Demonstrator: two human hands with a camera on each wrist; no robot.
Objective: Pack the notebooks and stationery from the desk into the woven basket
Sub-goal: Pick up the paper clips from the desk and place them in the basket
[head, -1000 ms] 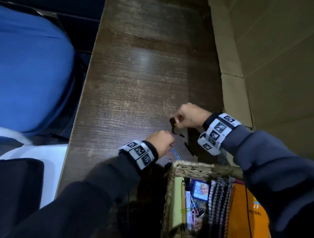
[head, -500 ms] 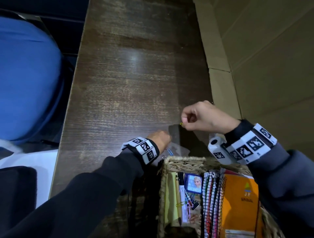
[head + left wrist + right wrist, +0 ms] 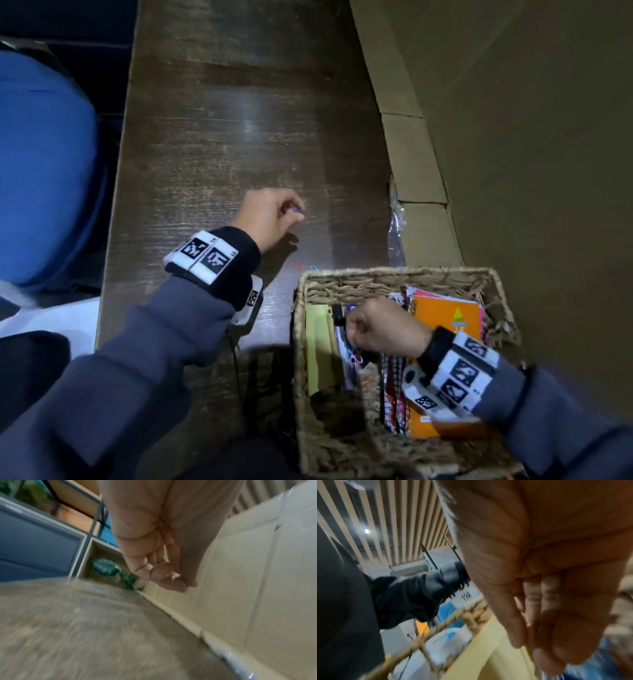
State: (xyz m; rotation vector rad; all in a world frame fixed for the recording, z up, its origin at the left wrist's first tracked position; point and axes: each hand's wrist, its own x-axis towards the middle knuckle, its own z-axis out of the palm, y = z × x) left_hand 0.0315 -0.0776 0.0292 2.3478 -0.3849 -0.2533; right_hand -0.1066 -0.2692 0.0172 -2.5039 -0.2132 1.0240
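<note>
— Near the desk's point(image 3: 222, 137) right-hand edge, at its front, stands the woven basket point(image 3: 376, 275). What's left outside it?

— Two small things that I can see: a red paper clip point(image 3: 298, 264) and a blue paper clip point(image 3: 312, 267), flat on the wood just beyond the basket's far left corner. A crumpled plastic bag point(image 3: 395, 226) lies along the right edge against the cardboard point(image 3: 513, 137).

— And the hands?

— Left hand point(image 3: 270, 219) hovers over the middle of the desk, fingers curled, tips drawn against the thumb. A blue speck point(image 3: 298, 209) shows at the fingertips point(image 3: 176, 584); I judge it's a clip held in a pinch, though the wrist view is too blurred to confirm. Right hand point(image 3: 376, 329) is inside the basket, above the pens, curled into a loose fist; nothing shows between its fingers.

— How will those clips handle?

— Almost weightless, thin springy wire, smooth, lying flush on the wood. Probably awkward to lift straight up. I'd pin one with a fingertip, drag it or tip an end up with a nail, then pinch it across the loops.

— Room in the basket?

— Yes. An orange notebook point(image 3: 445, 318) stands along the right side, a yellow pad point(image 3: 318, 346) along the left; clips could drop between them.
</note>
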